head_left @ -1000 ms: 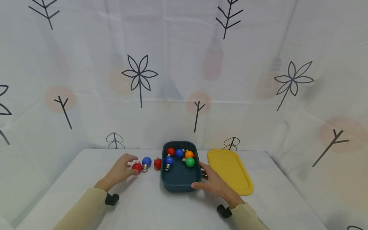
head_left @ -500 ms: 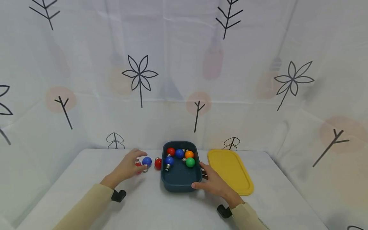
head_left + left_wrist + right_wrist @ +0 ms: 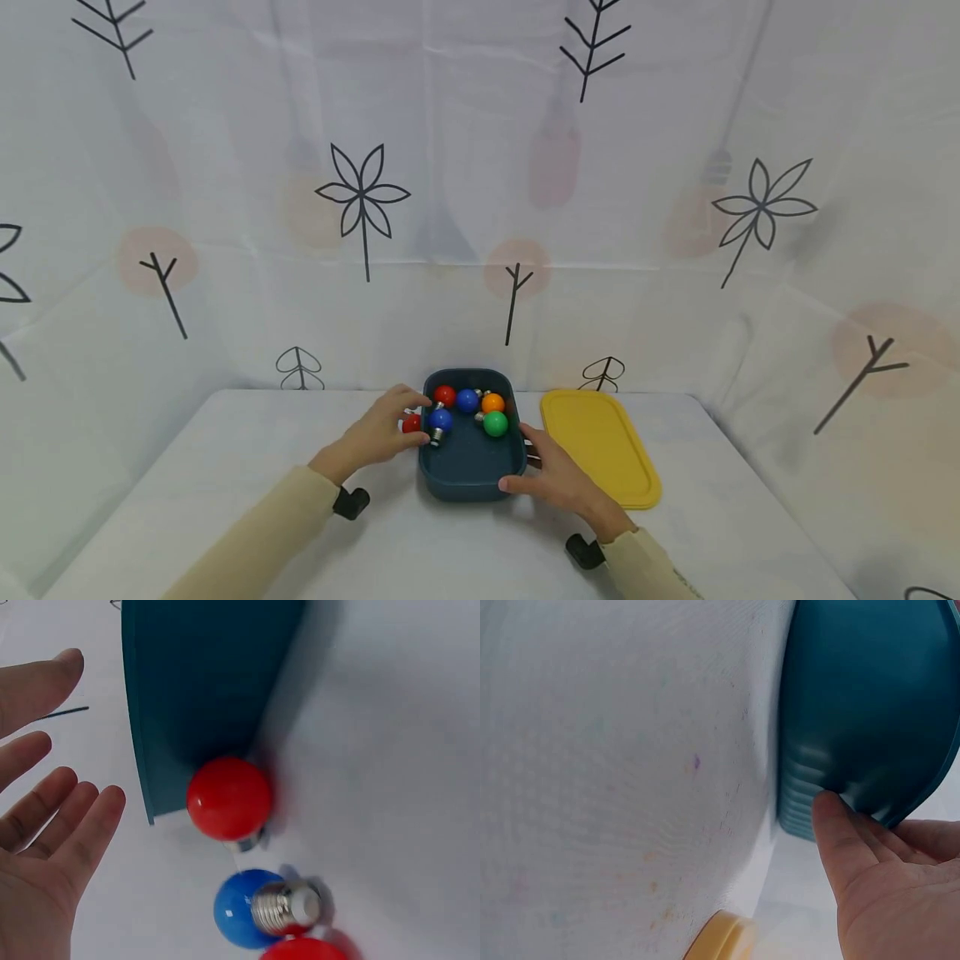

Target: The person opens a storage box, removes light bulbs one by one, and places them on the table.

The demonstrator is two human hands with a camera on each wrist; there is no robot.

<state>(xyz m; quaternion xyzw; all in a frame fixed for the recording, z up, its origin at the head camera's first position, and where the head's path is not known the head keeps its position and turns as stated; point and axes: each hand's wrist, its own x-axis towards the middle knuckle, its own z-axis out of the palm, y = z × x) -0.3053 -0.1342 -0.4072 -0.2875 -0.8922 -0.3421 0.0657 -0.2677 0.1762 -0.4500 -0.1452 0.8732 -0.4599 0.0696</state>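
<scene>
My left hand [image 3: 380, 427] hovers at the left rim of a dark teal box [image 3: 472, 471]. Its fingers are spread and relaxed, holding nothing, as the left wrist view shows. A red light bulb [image 3: 229, 799] stands close against the box's outer wall. Beside it are a blue bulb [image 3: 244, 907] with a silver screw base and another red bulb [image 3: 304, 949], both hidden behind my hand in the head view. Inside the box lie several bulbs, including an orange bulb [image 3: 492, 403] and a green bulb [image 3: 496, 424]. My right hand [image 3: 562, 475] touches the box's right side with fairly straight fingers.
A yellow lid [image 3: 600, 450] lies flat on the white table [image 3: 420, 550], to the right of the box. Behind the table hangs a white cloth [image 3: 450, 317] with printed plants. A black strap mount [image 3: 351, 503] sits at my left wrist.
My left hand has moved right, from beside the loose red and blue bulbs to the box's left rim. My right hand and the box have stayed in place.
</scene>
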